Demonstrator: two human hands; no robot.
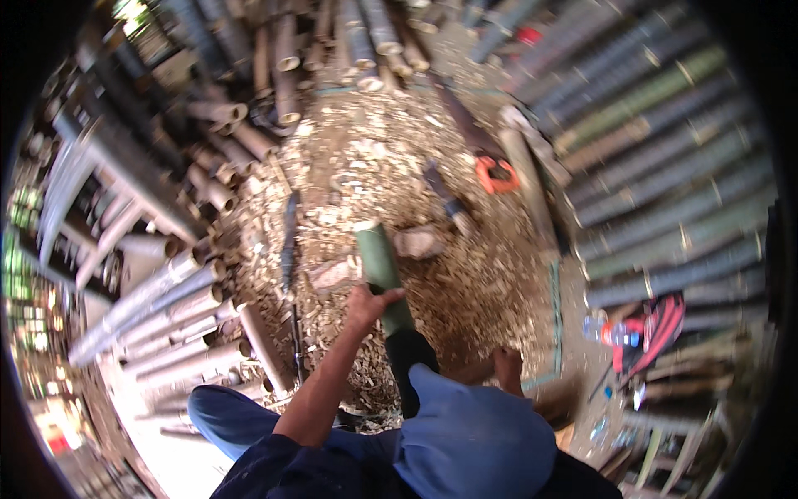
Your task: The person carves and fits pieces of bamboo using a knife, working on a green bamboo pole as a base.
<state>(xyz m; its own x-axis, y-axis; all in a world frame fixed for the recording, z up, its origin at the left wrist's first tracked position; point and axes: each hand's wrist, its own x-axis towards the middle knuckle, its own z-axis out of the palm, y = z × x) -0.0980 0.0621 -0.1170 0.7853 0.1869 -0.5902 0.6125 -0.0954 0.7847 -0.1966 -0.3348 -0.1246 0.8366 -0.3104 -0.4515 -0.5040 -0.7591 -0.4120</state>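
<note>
A green bamboo pole (380, 259) runs from the middle of the view down toward my body, its pale cut end facing away. My left hand (370, 306) is closed around it, thumb across the top. Under the pole, brownish-pink pieces (418, 242) show on both sides; I cannot tell what they are. My right hand (507, 366) is closed in a fist at the lower right, apart from the pole; what it holds, if anything, is not clear. A large blue shape (478, 437), perhaps a cap, hides the pole's near end.
Wood chips (357, 158) cover the ground. Beyond lie a saw with an orange handle (496, 175) and a short dark tool (445, 200); a long dark tool (289, 241) lies left. Bamboo poles (665, 166) are stacked around. A plastic bottle (611, 333) and red-black bag (657, 333) sit right.
</note>
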